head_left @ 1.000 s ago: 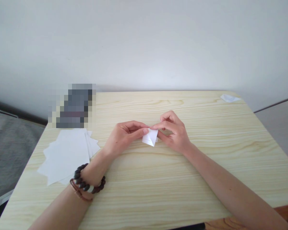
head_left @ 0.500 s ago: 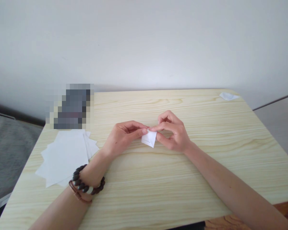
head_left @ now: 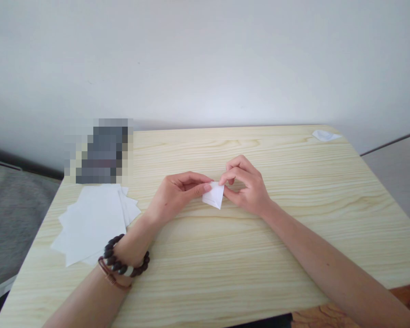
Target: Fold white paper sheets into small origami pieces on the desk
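A small folded piece of white paper (head_left: pixel 214 196) is held just above the middle of a light wooden table (head_left: pixel 225 264). My left hand (head_left: pixel 177 193) pinches its left top edge between thumb and forefinger; a dark bead bracelet sits on that wrist. My right hand (head_left: pixel 246 187) pinches the paper's right top corner, fingers curled. The paper's lower point faces down toward the table.
A fanned stack of white paper sheets (head_left: pixel 92 221) lies at the table's left. Behind it is a blurred dark object (head_left: pixel 100 152). A small white folded scrap (head_left: pixel 324 135) rests at the far right corner. A pale wall stands behind the table.
My right fingers have closed down on the paper's top corner, folding the flap flatter. The paper's outline is now a cleaner triangle. Both hands stay in the same place.
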Tool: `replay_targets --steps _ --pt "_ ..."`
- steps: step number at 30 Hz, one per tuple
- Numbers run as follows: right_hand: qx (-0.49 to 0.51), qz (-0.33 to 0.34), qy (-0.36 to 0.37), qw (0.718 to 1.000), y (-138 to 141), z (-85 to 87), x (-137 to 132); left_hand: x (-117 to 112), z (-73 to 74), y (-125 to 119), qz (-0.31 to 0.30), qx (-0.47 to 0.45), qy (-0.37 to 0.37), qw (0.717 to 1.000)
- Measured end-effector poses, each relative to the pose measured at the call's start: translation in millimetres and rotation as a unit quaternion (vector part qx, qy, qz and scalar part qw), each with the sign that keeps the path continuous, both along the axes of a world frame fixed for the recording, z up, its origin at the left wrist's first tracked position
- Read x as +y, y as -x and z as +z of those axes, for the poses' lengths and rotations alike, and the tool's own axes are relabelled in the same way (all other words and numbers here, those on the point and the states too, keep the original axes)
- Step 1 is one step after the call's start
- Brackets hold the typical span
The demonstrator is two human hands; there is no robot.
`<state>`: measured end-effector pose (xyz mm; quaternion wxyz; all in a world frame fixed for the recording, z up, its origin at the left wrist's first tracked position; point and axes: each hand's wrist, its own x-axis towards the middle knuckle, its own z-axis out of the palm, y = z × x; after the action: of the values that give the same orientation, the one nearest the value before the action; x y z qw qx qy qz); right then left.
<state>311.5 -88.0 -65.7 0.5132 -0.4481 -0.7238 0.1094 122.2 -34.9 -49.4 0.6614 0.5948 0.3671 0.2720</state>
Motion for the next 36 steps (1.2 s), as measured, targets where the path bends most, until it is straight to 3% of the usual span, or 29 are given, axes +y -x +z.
replay_targets --steps 7,18,31,36 --pt "0.004 -0.008 -0.005 1.0 -1.4 -1.2 0.4 0.4 -1.8 0.4 -0.014 0.009 -0.02 1.0" --pt "0.018 0.036 0.036 0.999 -3.4 3.4 -1.5 -0.4 -2.9 1.1 -0.004 0.003 -0.033 0.999" --pt "0.017 0.025 0.03 0.999 -2.9 4.0 -0.7 1.2 -1.8 1.4 0.007 -0.024 -0.032 0.999" --pt "0.046 0.028 0.077 0.996 -1.8 3.8 -4.6 0.9 -2.3 0.3 0.015 -0.026 -0.03 0.999"
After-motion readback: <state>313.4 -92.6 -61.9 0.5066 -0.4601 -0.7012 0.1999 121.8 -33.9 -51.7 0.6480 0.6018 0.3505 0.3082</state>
